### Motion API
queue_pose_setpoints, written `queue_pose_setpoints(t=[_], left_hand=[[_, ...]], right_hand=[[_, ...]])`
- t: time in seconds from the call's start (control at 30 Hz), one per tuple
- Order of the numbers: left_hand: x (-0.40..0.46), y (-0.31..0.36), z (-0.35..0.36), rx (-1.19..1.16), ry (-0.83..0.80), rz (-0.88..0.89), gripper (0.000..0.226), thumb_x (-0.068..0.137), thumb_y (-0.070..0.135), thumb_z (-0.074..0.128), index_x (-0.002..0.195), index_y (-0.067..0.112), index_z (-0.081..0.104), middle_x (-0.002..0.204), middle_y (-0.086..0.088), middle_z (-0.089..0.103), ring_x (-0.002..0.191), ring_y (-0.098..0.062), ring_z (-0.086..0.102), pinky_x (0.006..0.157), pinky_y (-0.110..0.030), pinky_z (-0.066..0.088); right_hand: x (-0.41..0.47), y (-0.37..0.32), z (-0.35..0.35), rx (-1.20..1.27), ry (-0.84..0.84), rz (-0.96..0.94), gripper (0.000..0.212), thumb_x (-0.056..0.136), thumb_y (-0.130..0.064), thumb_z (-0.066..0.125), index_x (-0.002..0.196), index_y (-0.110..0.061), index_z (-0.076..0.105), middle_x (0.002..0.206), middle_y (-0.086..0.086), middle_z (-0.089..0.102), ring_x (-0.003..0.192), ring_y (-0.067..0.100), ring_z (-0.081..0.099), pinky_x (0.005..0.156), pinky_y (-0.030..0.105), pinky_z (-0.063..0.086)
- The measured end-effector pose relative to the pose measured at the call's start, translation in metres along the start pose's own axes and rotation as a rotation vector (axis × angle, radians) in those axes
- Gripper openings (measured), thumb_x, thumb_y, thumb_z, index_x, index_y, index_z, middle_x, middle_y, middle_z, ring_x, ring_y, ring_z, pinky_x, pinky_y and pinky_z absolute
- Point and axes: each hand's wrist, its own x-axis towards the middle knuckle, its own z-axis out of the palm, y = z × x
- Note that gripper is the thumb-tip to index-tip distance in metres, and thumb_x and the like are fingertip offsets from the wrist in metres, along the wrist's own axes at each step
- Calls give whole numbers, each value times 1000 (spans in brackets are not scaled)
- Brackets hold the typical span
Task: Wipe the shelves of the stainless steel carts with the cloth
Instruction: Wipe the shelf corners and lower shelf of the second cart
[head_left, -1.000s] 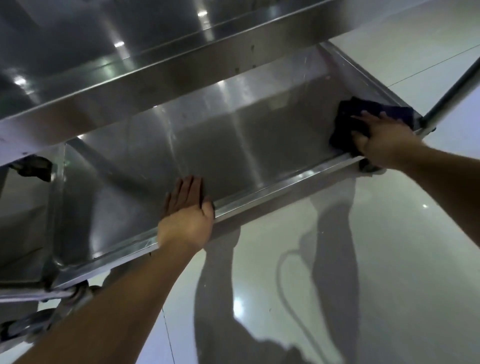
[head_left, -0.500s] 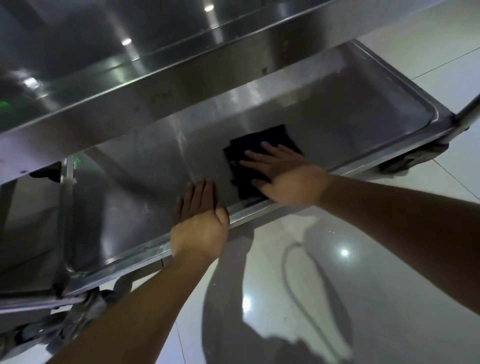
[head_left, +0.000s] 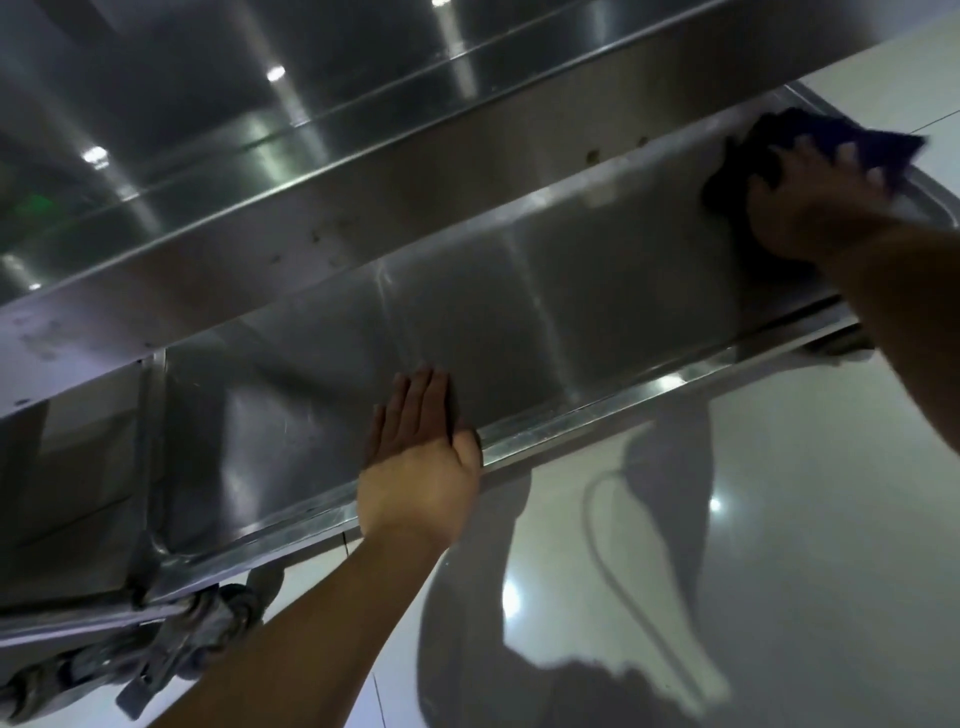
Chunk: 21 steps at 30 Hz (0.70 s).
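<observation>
The lower shelf (head_left: 545, 312) of a stainless steel cart runs across the view under the upper shelf (head_left: 311, 171). My right hand (head_left: 815, 202) presses a dark blue cloth (head_left: 779, 140) flat against the far right end of the lower shelf, fingers spread over it. Part of the cloth sticks out past the shelf's right rim. My left hand (head_left: 421, 457) rests flat on the shelf's near rim, fingers straight and pointing inward.
A second cart's lower shelf (head_left: 67, 493) adjoins on the left, past an upright post (head_left: 150, 467). Caster wheels (head_left: 208, 634) sit below at the lower left. A glossy white tiled floor (head_left: 727, 519) spreads in front, with my shadow on it.
My right hand has swept the cloth from the middle of the lower shelf back to its far right end. My left hand has stayed on the near rim.
</observation>
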Motion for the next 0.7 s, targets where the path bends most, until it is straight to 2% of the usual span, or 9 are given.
queue_pose_setpoints(t=[0.07,0.13,0.3,0.37,0.47,0.57,0.7], left_hand=[[0,0,0,10,-6,10,73,96,47,15,165,25,27,172,8,19,160,-12,10,125,-25,-4],[0,-1,1,-4,-9,9,75,95,48,14,165,25,26,173,7,19,160,-12,10,124,-24,-6],[-2,2,-2,-13,6,-6,71,96,43,21,162,21,34,170,3,28,159,-17,18,127,-32,5],[-2,3,-3,-11,-6,-8,69,97,39,26,161,18,36,170,1,29,159,-19,20,127,-34,8],[-2,2,-6,5,-33,5,69,97,37,25,162,15,35,170,-1,29,160,-20,18,129,-37,11],[-2,3,-8,-9,-45,-12,68,97,38,27,163,20,32,172,3,23,160,-16,14,129,-35,8],[-4,7,-11,-20,-39,-19,68,98,39,26,163,22,32,171,5,23,160,-15,14,130,-35,8]], right_hand=[[2,6,-2,57,-32,94,65,100,-54,21,160,-28,19,171,3,11,154,43,3,123,62,4],[-15,-20,3,91,-37,44,64,101,-53,24,161,-28,19,171,0,12,155,42,3,123,60,3],[-99,-131,43,-23,-51,-504,58,104,-51,36,159,-35,28,169,-8,21,156,32,13,124,52,12],[-130,-169,60,-78,-117,-721,59,103,-57,32,159,-42,24,168,-16,16,157,23,7,125,47,7],[-141,-183,66,-62,-196,-865,60,102,-61,27,159,-45,19,168,-20,11,157,16,-1,126,44,0],[-110,-165,55,-96,-182,-837,59,102,-61,27,159,-44,22,168,-19,13,157,16,3,126,45,3],[-35,-109,26,-67,-141,-473,59,104,-58,26,160,-41,20,170,-13,11,157,24,5,125,53,1]])
